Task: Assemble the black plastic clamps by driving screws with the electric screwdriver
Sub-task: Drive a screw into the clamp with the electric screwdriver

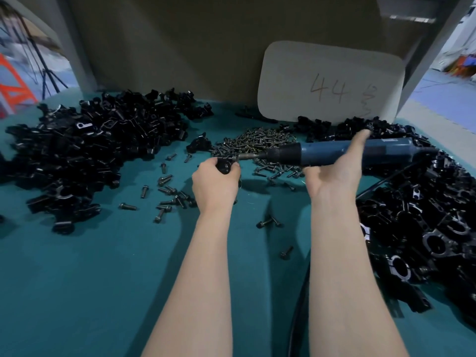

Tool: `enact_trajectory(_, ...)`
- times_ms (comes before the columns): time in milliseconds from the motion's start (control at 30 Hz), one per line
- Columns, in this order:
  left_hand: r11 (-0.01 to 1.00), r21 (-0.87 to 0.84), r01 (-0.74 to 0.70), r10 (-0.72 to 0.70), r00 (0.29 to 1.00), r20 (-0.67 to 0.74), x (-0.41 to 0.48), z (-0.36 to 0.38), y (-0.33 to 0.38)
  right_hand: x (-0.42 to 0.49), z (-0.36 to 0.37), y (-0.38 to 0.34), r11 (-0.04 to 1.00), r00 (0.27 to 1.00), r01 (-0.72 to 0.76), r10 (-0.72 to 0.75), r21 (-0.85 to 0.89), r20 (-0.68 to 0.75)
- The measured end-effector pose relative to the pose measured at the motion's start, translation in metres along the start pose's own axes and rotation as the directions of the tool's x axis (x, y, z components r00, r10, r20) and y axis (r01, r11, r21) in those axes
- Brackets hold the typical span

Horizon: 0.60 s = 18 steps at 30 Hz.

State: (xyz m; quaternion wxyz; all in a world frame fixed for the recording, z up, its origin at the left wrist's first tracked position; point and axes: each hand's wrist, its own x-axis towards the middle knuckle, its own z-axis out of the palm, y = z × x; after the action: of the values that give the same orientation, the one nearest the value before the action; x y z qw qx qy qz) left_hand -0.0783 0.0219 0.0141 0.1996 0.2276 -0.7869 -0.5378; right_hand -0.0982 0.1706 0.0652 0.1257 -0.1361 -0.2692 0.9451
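**Inspector:** Left grip?

**Operator:** My left grip [215,180] is closed round one clamp [225,164], fingers curled over it. I hold it above the counter [90,279], just in front of the screw heap [257,143].

**Inspector:** Right grip?

**Operator:** My right grip [334,173] holds the screwdriver [322,153] from below, at the blue barrel. My thumb lies up across the barrel. My fingers on the far side are hidden.

**Inspector:** Axis and heading of the tool?

**Operator:** Its long axis lies nearly level and runs across the view from right to left. The black nose and the bit [248,157] point to my left. The bit tip meets the right side of the clamp. The contact point is too small to show more. The rear end points right, and the cable [386,180] runs from that end toward the right pile [425,228].

**Inspector:** Position of the clamp against the tool?

**Operator:** In line with the bit, touching its tip, left of the barrel.

**Inspector:** Surroundings?

**Operator:** The left pile [90,145] of black parts lies well apart from my left grip. Loose screws [167,191] are scattered between that pile and my left forearm. A card [329,81] marked 44 stands at the back, behind the screw heap.
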Motion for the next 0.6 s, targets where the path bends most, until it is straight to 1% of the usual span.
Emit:
enact_trajectory(100, 0.999, 0.053, -0.006, 0.007, 1.000, -0.022, 0.0011, 0.0001, 0.0005, 0.0008, 0.0018, -0.0011, 0.998, 1.000, 0.006, -0.005, 0.060, -0.006)
enact_trajectory(400, 0.995, 0.097, 0.032, -0.027, 0.998, -0.049, 0.0007, -0.0002, 0.0038, -0.0029, 0.0039, 0.0025, 0.998, 0.999, 0.049, -0.049, -0.050, -0.007)
enact_trajectory(600, 0.986, 0.168, 0.015, -0.009, 0.999, -0.040, 0.0005, -0.0005, 0.0060, -0.0087, 0.0078, 0.0049, 0.997, 0.996, 0.081, -0.081, -0.012, 0.036)
